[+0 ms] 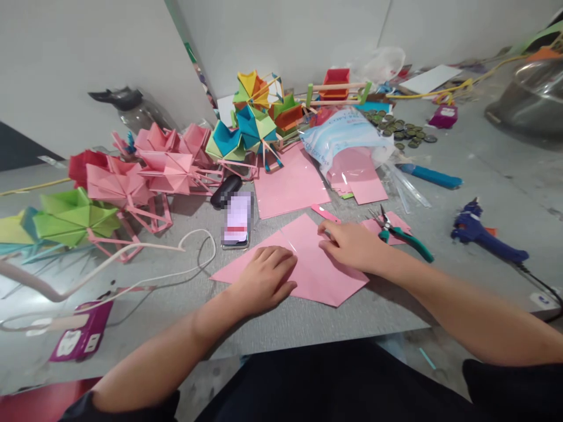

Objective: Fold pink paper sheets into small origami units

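Observation:
A sheet of pink paper (308, 281) lies turned at an angle on the table in front of me, with a crease line across its upper middle. My left hand (266, 278) rests flat on the sheet's left part, fingers stretched out and thumb apart. On the right part of the same sheet lies my right hand (347, 243), its fingers bent and a gap showing between them. Just beyond its fingertips is a slim pink cutter (325, 212). A phone (237, 218) with a lit, blurred screen lies behind my left hand.
Folded paper lanterns (118, 181) crowd the back left. Behind the sheet are more pink paper (288, 181) and a plastic bag (347, 138). Green-handled pliers (409, 243), a blue cutter (431, 175) and a blue glue gun (488, 234) lie right. A white cable (176, 272) loops left.

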`<state>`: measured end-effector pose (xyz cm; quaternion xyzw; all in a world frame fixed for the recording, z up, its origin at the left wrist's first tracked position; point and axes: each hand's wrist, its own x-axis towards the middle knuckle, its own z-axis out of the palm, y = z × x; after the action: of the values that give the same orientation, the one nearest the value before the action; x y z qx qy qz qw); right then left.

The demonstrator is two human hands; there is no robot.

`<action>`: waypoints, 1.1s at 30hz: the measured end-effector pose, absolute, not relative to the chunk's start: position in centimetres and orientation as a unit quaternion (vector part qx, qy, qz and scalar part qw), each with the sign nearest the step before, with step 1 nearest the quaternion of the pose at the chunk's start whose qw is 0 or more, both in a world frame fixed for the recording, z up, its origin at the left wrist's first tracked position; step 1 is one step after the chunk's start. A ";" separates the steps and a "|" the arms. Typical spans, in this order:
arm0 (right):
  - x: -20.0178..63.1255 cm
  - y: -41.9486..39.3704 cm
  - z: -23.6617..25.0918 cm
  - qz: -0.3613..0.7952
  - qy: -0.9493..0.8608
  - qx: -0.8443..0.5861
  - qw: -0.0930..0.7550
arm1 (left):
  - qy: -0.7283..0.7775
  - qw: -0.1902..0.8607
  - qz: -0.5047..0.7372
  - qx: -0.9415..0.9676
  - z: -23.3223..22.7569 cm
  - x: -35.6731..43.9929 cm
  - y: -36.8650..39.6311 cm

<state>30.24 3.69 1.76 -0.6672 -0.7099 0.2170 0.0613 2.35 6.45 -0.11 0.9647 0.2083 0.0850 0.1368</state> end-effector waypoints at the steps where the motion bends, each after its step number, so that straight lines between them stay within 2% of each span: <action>1: 30.3 3.7 1.8 0.219 -0.708 -0.668 0.067 | 0.202 0.131 0.084 0.967 -0.1 2.4 6.4; 9: 30.6 3.9 2.2 0.292 -0.696 -0.644 0.125 | 0.184 0.113 0.062 0.974 0.0 2.4 6.3; 12: 30.8 4.1 2.3 0.422 -0.655 -0.604 0.169 | 0.152 0.103 0.107 0.977 -0.3 2.3 6.0; 15: 30.8 4.3 2.4 0.566 -0.548 -0.572 0.228 | 0.133 0.023 0.202 0.970 0.0 2.2 5.5; 18: 30.7 4.3 2.6 0.659 -0.419 -0.541 0.311 | 0.122 -0.050 0.278 0.952 1.0 2.2 4.9; 21: 30.5 4.1 3.0 0.721 -0.317 -0.492 0.372 | 0.133 -0.072 0.289 0.945 1.9 2.4 4.2; 27: 29.0 2.8 3.4 0.733 -0.257 -0.426 0.463 | 0.164 -0.123 0.365 0.908 2.1 2.8 3.6; 30: 29.1 2.3 3.8 0.708 -0.311 -0.431 0.465 | 0.151 -0.075 0.382 0.909 3.9 1.9 3.6; 33: 29.8 1.6 4.9 0.582 -0.482 -0.444 0.481 | 0.252 0.014 0.418 0.873 7.1 0.7 3.2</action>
<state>29.84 1.60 4.88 -0.4442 -0.4823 0.5823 0.4806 0.69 3.23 7.10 0.8729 0.2520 0.4176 0.0138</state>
